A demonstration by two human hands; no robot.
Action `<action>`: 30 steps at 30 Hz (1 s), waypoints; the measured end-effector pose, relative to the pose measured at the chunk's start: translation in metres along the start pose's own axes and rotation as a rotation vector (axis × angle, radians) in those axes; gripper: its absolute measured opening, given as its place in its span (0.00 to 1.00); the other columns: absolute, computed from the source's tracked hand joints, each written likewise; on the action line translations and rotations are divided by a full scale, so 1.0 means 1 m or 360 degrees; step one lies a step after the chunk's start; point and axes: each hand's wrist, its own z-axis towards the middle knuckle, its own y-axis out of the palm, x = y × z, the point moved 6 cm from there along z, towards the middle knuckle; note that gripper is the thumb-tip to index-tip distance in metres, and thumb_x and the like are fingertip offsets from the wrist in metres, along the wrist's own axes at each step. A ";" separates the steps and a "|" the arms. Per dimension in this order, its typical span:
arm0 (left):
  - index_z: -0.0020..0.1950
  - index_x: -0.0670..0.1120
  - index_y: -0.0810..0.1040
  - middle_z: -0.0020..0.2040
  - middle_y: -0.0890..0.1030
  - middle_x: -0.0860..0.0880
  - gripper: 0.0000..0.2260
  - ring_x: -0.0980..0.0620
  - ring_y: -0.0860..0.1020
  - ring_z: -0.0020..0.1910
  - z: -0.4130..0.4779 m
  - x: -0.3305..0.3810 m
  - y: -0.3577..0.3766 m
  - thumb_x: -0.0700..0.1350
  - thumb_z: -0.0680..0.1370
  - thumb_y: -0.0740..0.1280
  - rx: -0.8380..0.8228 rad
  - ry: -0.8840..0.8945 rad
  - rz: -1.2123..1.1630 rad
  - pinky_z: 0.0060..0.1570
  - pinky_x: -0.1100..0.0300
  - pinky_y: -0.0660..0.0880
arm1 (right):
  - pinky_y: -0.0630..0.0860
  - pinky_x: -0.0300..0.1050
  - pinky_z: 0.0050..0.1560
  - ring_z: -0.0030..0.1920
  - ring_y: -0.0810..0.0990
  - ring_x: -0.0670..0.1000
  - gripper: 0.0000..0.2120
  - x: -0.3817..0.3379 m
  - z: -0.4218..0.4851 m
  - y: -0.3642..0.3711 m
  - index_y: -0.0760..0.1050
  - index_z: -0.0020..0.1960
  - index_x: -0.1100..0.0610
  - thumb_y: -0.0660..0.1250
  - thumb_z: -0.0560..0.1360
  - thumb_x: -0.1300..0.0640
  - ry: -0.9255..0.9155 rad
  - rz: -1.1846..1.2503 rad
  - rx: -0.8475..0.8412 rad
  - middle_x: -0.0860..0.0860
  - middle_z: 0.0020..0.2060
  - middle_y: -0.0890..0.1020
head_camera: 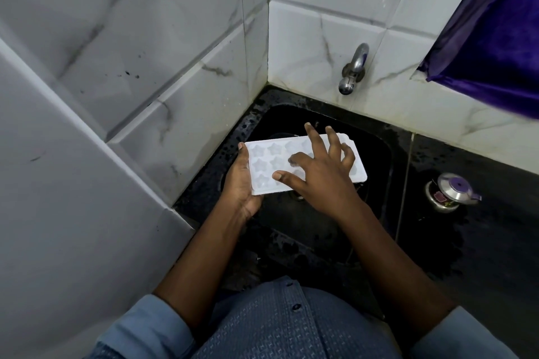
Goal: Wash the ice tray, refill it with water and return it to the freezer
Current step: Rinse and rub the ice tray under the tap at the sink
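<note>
Ice tray [264, 163] over sink [379, 160], cavities up, long axis running from left hand [239, 185] across under right hand [320, 173]. Clamped at short end by left; right spread flat on top, fingertips on cavities (scrubbing, likely). Tap [354, 68] beyond right hand, nearer that side.

White ice tray [303, 165]; black sink [376, 160]; purple cloth [495, 38].

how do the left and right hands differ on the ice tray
The left hand grips the ice tray by its short end, from beneath; the right hand lies on top. The left hand cups the edge; the right hand's fingers spread across the star moulds. Both touch the tray over the sink.
</note>
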 end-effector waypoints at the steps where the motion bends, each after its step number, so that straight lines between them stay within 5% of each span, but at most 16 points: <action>1: 0.67 0.41 0.81 0.63 0.85 0.37 0.34 0.36 0.85 0.61 0.001 -0.001 0.000 0.68 0.85 0.52 -0.0002 -0.0003 -0.0006 0.64 0.39 0.79 | 0.41 0.67 0.78 0.84 0.37 0.56 0.39 0.001 0.000 0.001 0.81 0.63 0.41 0.46 0.71 0.19 0.0001 0.0003 -0.0002 0.48 0.86 0.48; 6: 0.72 0.40 0.78 0.66 0.83 0.36 0.36 0.34 0.82 0.66 0.004 -0.002 0.002 0.70 0.84 0.53 -0.0039 -0.0004 -0.0015 0.66 0.37 0.78 | 0.40 0.67 0.78 0.84 0.36 0.56 0.39 0.004 -0.001 0.000 0.81 0.63 0.42 0.47 0.72 0.19 0.0004 0.0024 0.0000 0.48 0.86 0.48; 14: 0.70 0.40 0.79 0.65 0.84 0.36 0.35 0.37 0.85 0.60 0.003 -0.003 0.010 0.68 0.85 0.53 -0.0054 -0.0034 -0.0026 0.49 0.45 0.85 | 0.45 0.62 0.77 0.84 0.45 0.57 0.34 0.019 -0.002 -0.017 0.75 0.59 0.46 0.52 0.72 0.20 0.0040 0.0075 0.0254 0.49 0.84 0.56; 20: 0.74 0.41 0.77 0.67 0.83 0.36 0.35 0.36 0.83 0.64 0.007 0.000 0.004 0.69 0.85 0.54 -0.0045 0.0002 -0.0009 0.56 0.42 0.82 | 0.43 0.66 0.78 0.84 0.40 0.57 0.30 0.043 -0.007 -0.020 0.79 0.58 0.41 0.59 0.72 0.20 0.0090 0.0073 0.0139 0.49 0.86 0.51; 30: 0.73 0.41 0.78 0.66 0.84 0.37 0.36 0.36 0.84 0.63 0.003 -0.001 0.007 0.69 0.84 0.53 -0.0064 -0.0010 0.0022 0.52 0.44 0.84 | 0.41 0.66 0.78 0.84 0.38 0.56 0.39 0.034 -0.007 -0.018 0.82 0.60 0.41 0.48 0.69 0.18 0.0092 0.0002 0.0050 0.49 0.86 0.49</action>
